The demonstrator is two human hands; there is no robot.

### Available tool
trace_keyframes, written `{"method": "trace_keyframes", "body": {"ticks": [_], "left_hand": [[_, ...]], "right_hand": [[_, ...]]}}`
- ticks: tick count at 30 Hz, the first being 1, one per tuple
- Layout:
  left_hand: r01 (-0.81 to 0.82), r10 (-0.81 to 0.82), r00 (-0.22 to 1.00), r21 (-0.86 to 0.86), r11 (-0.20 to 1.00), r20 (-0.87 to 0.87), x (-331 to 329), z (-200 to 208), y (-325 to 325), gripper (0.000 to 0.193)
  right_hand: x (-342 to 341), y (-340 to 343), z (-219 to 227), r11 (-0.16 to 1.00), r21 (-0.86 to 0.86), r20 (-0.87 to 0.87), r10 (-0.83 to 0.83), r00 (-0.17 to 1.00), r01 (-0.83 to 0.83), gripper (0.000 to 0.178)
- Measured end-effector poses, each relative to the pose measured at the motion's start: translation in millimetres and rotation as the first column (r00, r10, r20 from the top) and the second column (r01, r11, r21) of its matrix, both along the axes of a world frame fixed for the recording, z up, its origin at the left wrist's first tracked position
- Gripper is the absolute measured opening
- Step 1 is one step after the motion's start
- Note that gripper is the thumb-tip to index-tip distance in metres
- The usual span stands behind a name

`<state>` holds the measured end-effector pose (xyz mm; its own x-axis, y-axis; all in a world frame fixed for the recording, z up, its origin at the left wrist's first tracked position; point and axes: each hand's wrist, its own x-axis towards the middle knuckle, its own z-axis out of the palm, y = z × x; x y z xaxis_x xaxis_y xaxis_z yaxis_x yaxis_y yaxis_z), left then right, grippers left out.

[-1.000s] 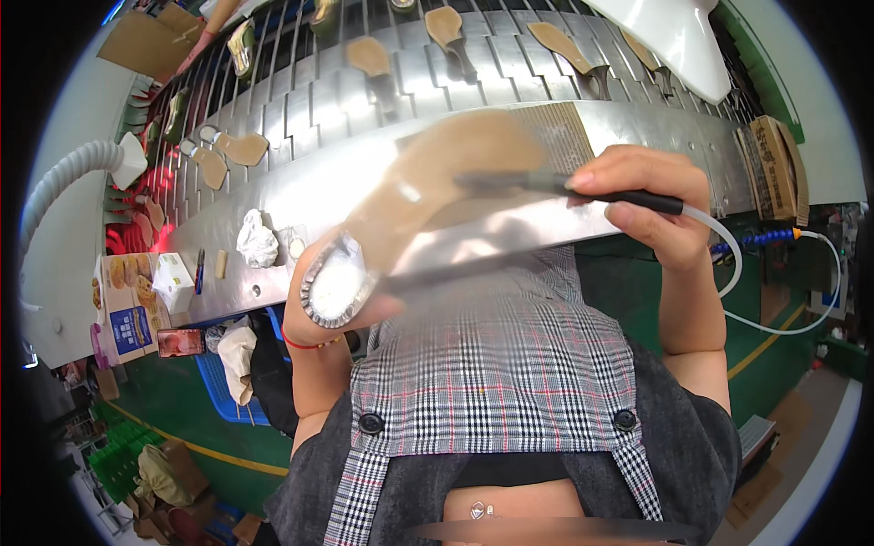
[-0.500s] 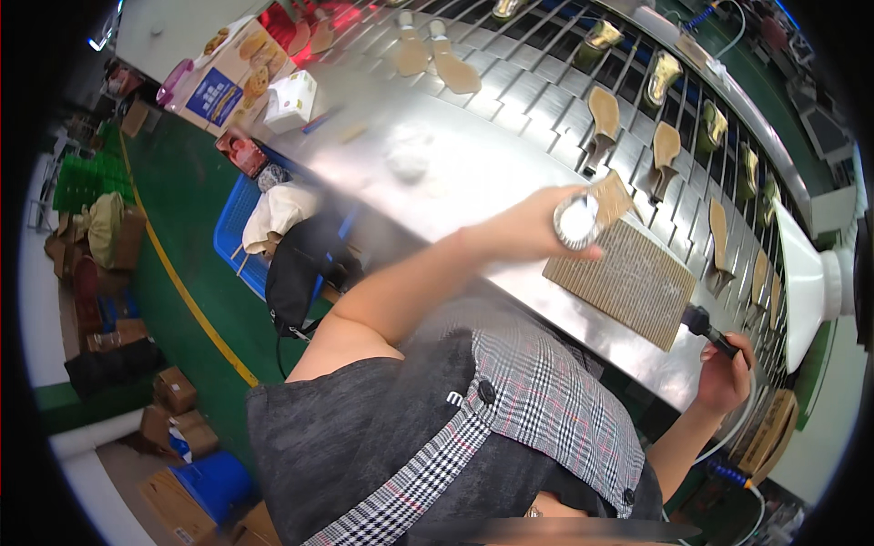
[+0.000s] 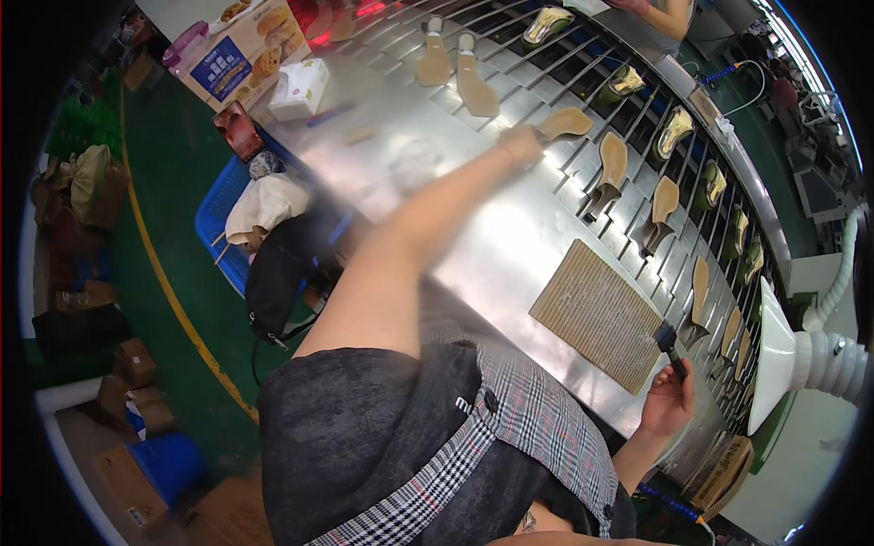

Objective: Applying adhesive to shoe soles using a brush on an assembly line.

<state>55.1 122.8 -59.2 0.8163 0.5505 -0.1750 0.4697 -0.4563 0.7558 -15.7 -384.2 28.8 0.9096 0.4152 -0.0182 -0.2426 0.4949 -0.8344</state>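
Stretched far out over the slatted conveyor, my left hand [image 3: 522, 146] is closed around the heel end of a tan shoe sole [image 3: 566, 123]. That hand is slightly blurred and hides the heel. My right hand [image 3: 669, 405], low on the right, grips a black-handled brush [image 3: 669, 344]. The brush head is at the right edge of a ribbed cardboard sheet [image 3: 596, 314] lying on the metal table. Beyond the sheet, more heeled soles rest on the slats, among them one tan sole [image 3: 613, 159] and another sole [image 3: 665, 200].
Several shoe uppers on lasts [image 3: 675, 132] stand along the conveyor's far side. A white funnel-shaped hood [image 3: 774, 359] is at the right. At the left are a biscuit carton [image 3: 241, 59], a tissue pack [image 3: 299, 89] and a blue basket [image 3: 214, 205]. Another person's arm [image 3: 669, 16] shows at the top.
My left hand has carried the sole away from above the cardboard, up and left to the conveyor slats. My right hand still holds the brush by the cardboard's edge.
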Motion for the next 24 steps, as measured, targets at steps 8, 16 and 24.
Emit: {"method": "trace_keyframes", "body": {"ticks": [8,16,24], "left_hand": [[-0.049,0.112,0.986,0.421,0.906,-0.127,5.6,-14.0,70.6,0.034],[-0.306,0.362,0.931,0.45,0.839,-0.043,9.3,-36.2,106.1,0.042],[-0.768,0.757,0.637,0.206,0.606,0.144,35.9,-56.9,148.3,0.039]], "right_hand": [[-0.3,3.4,-5.9,0.999,0.038,-0.092,-0.023,0.996,0.026,0.039],[-3.8,2.8,-10.6,0.997,0.022,-0.117,-0.065,0.991,0.068,0.039],[-12.3,10.2,-6.6,0.996,0.046,-0.128,-0.073,0.989,0.08,0.039]]}}
